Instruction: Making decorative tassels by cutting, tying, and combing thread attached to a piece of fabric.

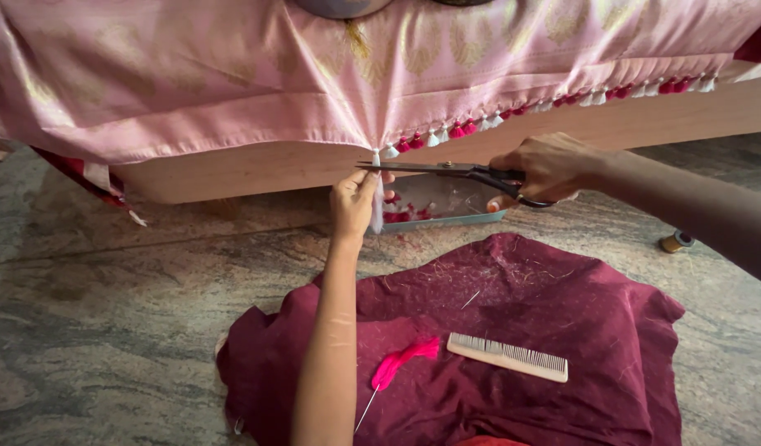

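Observation:
A pink silk cloth (232,74) hangs over a wooden edge, its hem lined with red and white tassels (455,130). My left hand (353,201) pinches a white tassel (377,206) and pulls it down from the hem. My right hand (545,168) grips black-handled scissors (446,169), held level, with the blade tips reaching the tassel just above my left fingers.
A maroon cloth (512,330) lies on the stone floor with a pale comb (507,357), a pink thread bundle (401,361) and a needle (365,410) on it. A shallow tray (446,206) with red scraps sits under the wooden edge. A small thread spool (676,241) lies at right.

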